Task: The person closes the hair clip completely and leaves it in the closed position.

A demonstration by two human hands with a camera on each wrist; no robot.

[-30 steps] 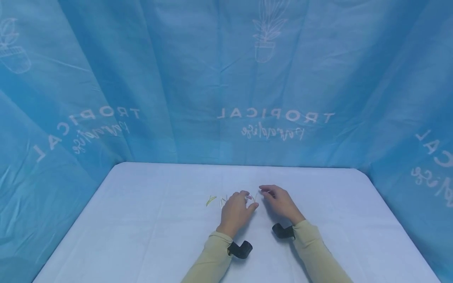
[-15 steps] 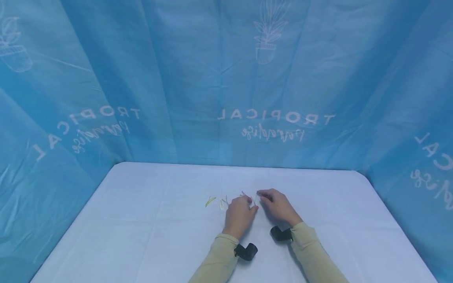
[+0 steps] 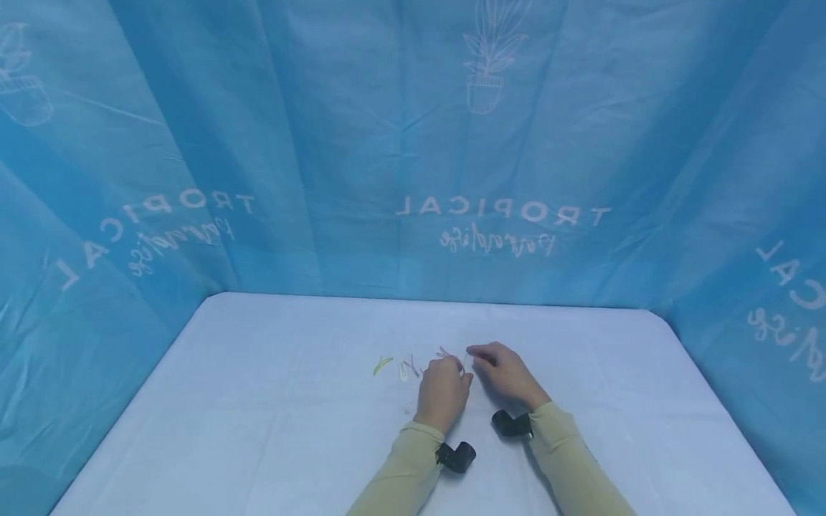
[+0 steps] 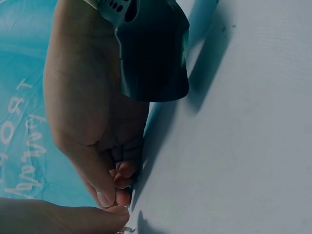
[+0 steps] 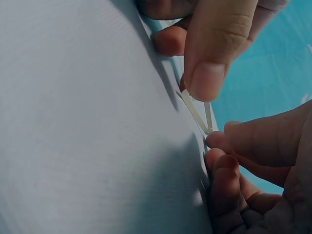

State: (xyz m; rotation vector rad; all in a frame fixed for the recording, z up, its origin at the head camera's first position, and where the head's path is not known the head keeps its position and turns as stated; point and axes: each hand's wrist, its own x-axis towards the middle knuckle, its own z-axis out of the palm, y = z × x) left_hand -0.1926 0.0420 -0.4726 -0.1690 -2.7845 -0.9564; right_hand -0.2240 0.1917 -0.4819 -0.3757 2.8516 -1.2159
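Held between both hands is a thin cream hair clip [image 5: 196, 112], its two arms spread in a V. My left hand [image 3: 442, 393] pinches the spread end, its thumb [image 5: 208, 80] large in the right wrist view. At the joined tip, my right hand [image 3: 510, 374] has thumb and fingertip together, the other fingers curled below. In the head view, the clip is a faint pale line between the hands. A yellow clip [image 3: 382, 365], a white clip [image 3: 403, 371] and a pinkish clip [image 3: 414, 366] lie left of my left hand. More pinkish pieces show around its fingers, partly hidden.
A white cloth covers the table [image 3: 310, 430]. Blue curtain [image 3: 361, 172] stands behind it and along both sides. Each wrist carries a black camera mount, the left mount [image 3: 457, 457] and the right mount [image 3: 511, 424] close above the table.
My left hand has shifted right and slightly nearer, uncovering clips on its left. My right hand has moved slightly left, its fingertips now meeting the clip.
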